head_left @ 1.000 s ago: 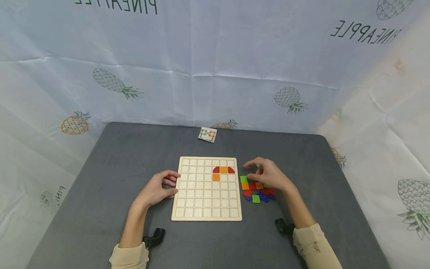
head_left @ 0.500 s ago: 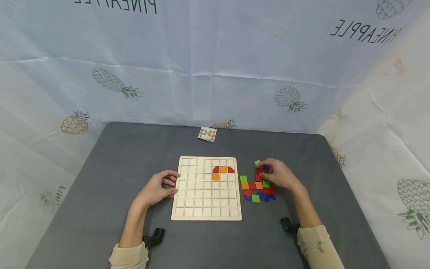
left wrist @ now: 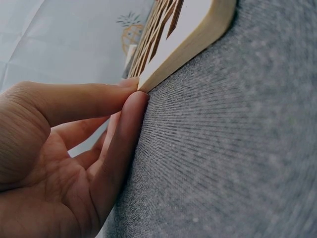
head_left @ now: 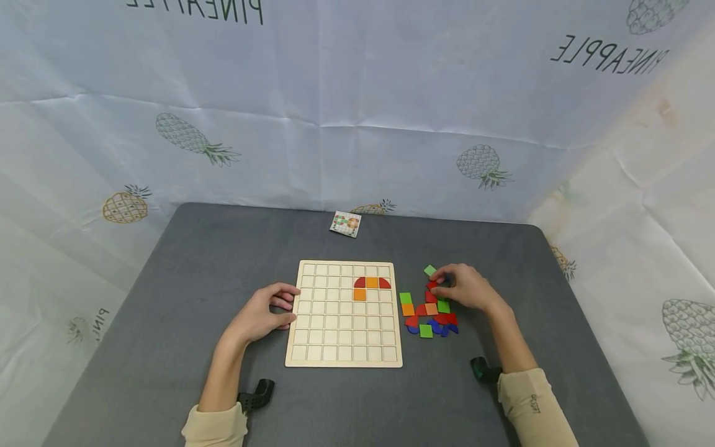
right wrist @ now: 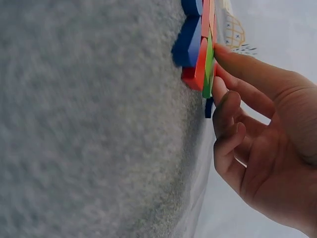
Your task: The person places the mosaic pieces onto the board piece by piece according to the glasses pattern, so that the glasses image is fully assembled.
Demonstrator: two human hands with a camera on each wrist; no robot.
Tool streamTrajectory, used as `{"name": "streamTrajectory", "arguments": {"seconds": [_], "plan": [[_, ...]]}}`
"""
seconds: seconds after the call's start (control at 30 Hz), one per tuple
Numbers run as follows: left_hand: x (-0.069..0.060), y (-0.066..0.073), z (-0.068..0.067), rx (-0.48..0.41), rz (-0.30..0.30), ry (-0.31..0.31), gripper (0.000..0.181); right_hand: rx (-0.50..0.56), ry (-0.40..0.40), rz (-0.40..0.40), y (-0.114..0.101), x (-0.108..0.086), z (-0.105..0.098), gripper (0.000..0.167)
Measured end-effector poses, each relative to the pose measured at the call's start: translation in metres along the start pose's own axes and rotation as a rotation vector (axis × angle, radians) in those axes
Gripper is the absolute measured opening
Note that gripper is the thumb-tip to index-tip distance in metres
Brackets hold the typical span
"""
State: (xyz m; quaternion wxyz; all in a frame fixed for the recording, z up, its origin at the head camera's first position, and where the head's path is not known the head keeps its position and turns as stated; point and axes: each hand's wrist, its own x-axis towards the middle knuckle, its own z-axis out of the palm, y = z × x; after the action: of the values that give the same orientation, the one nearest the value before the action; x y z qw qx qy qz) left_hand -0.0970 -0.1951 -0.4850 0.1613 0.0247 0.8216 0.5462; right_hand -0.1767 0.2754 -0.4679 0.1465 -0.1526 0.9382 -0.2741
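A wooden grid board [head_left: 329,320] lies on the table, with red quarter-round pieces and orange squares [head_left: 372,282] in its upper right cells. My left hand [head_left: 259,315] holds the board's left edge; in the left wrist view, the thumb of the left hand [left wrist: 64,144] lies on the rim [left wrist: 188,44] and a finger is against its side. My right hand [head_left: 466,287] is over the back of the loose pieces, fingertips at red pieces [head_left: 431,297], thumb and forefinger apart. In the right wrist view, the right hand [right wrist: 262,124] has its thumb at a green piece [right wrist: 208,69].
Loose green, orange, red and blue pieces [head_left: 426,331] lie right of the board. A small patterned card [head_left: 345,224] is near the back edge of the grey table [head_left: 251,239]. Behind it hangs a pineapple-print cloth [head_left: 335,74].
My right hand has moved right, from beside the board to over the back of the loose pieces, uncovering red and green ones. My left hand and the board have stayed put.
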Motion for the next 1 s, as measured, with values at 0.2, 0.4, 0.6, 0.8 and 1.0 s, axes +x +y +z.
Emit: {"name": "streamTrajectory", "arguments": {"seconds": [0.2,0.4,0.6,0.8,1.0], "plan": [[-0.001,0.001,0.0,-0.004,0.0,-0.006,0.048,0.013,-0.009,-0.042,0.004,-0.001,-0.002,0.028],[-0.001,0.001,0.0,-0.001,-0.006,-0.001,0.048,-0.007,0.023,-0.08,0.004,0.004,0.001,0.025],[-0.001,0.001,0.0,-0.005,-0.004,-0.002,0.049,-0.039,0.053,-0.095,0.002,0.009,0.003,0.025],[-0.002,0.001,0.0,-0.005,0.0,-0.003,0.049,-0.005,0.029,-0.157,0.006,0.014,0.001,0.024],[-0.002,0.0,0.0,-0.003,0.003,-0.003,0.049,0.034,-0.047,-0.18,0.01,0.016,-0.004,0.026]]}}
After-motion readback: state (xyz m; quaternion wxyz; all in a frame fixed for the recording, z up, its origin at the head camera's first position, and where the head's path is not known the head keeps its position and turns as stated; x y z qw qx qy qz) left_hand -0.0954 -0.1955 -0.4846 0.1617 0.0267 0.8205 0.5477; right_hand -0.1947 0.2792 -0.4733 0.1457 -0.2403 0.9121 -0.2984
